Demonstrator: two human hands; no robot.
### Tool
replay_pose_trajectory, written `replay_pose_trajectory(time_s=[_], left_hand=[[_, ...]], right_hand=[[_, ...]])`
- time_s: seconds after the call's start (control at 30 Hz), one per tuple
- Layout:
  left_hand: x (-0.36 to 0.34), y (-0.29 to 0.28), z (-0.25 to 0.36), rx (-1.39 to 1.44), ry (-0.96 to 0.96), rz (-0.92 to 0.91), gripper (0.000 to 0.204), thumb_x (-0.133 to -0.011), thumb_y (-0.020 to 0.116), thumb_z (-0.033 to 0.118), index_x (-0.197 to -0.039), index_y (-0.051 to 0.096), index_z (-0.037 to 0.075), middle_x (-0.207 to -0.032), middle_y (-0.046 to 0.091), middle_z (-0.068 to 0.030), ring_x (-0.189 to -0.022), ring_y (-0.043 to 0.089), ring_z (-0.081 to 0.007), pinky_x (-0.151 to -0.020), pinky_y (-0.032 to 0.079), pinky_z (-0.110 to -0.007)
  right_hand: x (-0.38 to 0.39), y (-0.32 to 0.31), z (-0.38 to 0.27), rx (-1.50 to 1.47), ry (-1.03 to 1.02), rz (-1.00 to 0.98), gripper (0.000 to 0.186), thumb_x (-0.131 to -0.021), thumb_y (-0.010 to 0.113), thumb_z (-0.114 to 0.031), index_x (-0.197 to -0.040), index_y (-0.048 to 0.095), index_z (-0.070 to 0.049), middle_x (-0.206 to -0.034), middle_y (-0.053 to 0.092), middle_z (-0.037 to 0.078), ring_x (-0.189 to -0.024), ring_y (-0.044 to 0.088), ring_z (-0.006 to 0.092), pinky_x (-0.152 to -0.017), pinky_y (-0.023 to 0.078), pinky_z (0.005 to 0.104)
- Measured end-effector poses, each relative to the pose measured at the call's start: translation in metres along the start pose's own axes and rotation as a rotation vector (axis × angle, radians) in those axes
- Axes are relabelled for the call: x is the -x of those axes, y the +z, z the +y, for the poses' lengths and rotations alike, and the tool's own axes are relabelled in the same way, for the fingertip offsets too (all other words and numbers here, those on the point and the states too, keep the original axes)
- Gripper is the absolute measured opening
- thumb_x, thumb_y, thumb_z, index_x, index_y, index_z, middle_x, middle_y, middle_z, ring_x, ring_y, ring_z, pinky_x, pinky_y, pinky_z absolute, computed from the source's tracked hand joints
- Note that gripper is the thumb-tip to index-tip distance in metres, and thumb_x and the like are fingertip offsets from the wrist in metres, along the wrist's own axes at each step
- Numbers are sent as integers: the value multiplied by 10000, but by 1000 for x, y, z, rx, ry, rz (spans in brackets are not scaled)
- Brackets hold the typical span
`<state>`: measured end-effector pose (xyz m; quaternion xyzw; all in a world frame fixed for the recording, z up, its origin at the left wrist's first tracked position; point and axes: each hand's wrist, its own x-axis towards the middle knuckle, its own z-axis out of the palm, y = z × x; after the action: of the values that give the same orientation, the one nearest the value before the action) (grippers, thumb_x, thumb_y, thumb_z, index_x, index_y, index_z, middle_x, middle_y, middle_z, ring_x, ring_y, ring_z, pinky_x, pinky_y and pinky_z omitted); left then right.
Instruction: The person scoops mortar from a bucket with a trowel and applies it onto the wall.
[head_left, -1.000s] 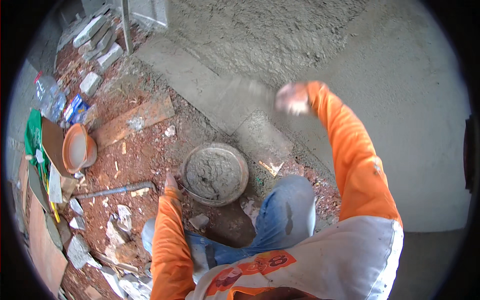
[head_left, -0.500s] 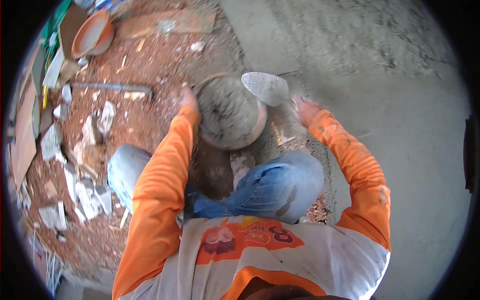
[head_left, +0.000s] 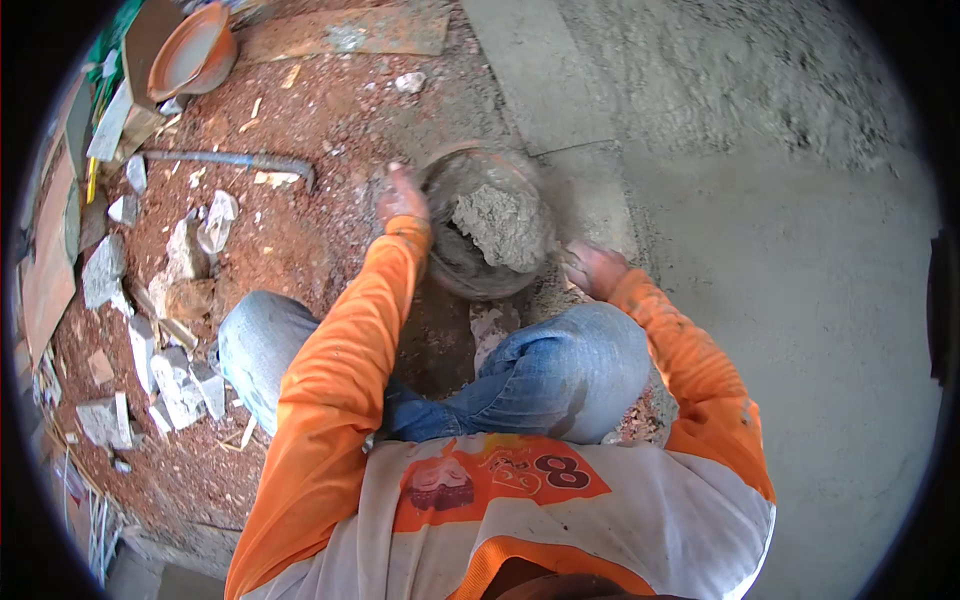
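Observation:
A round mortar tub (head_left: 470, 280) stands in front of my knees, its inside smeared with wet grey mortar. My left hand (head_left: 403, 194) is closed at its left rim, with part of the fingers hidden. Beside the right rim, my right hand (head_left: 596, 268) is closed round a trowel's handle. A thick lump of mortar (head_left: 503, 228) sits within the tub's outline and covers the trowel blade.
Smooth wet concrete (head_left: 790, 330) spreads on the right, rougher farther off. On the red soil at left lie a metal bar with a bent end (head_left: 230, 160), broken stone pieces (head_left: 180, 390) and a board (head_left: 345, 32). An orange bowl (head_left: 195, 50) rests far left.
The bare trowel blade over the tub's right rim has gone down into the tub and now lies under a lump of mortar. My right hand has moved lower and slightly left.

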<state>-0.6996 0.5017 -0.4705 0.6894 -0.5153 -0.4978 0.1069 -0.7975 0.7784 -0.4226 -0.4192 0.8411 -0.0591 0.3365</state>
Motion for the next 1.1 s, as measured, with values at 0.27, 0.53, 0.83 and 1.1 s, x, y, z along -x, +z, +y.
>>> replay_pose_trajectory(time_s=[0.27,0.53,0.83,1.1], left_hand=[[-43,27,-14,183,-173,-28,870,-697,434,699,-1086,523,-74,-1106,517,-259,-1011,502,-375,-893,360,-420],[-38,27,-27,293,-14,-23,769,-757,454,615,-1073,536,-81,-1058,548,-209,-943,519,-296,-856,382,-375],[-49,32,-21,254,-76,-88,811,-737,439,653,-1024,555,-97,-1067,538,-267,-1002,499,-384,-875,364,-395],[10,22,42,28,-125,-19,783,-753,399,651,-1179,471,-2,-1172,478,-239,-1074,461,-392,-907,361,-420]], right_hand=[[-8,-67,-30,61,180,108,405,-759,555,-422,-960,551,-70,-916,596,155,-896,547,339,-773,424,431],[1,-212,-30,-716,-408,-406,230,-796,574,-251,-847,585,-27,-684,592,52,-607,559,143,-558,467,300],[46,-321,41,-490,262,1375,247,-790,585,-263,-711,569,-29,-577,515,8,-514,469,111,-470,390,262],[-27,-97,12,296,127,182,262,-740,532,-157,-969,511,-32,-875,587,172,-839,576,324,-699,457,426]])
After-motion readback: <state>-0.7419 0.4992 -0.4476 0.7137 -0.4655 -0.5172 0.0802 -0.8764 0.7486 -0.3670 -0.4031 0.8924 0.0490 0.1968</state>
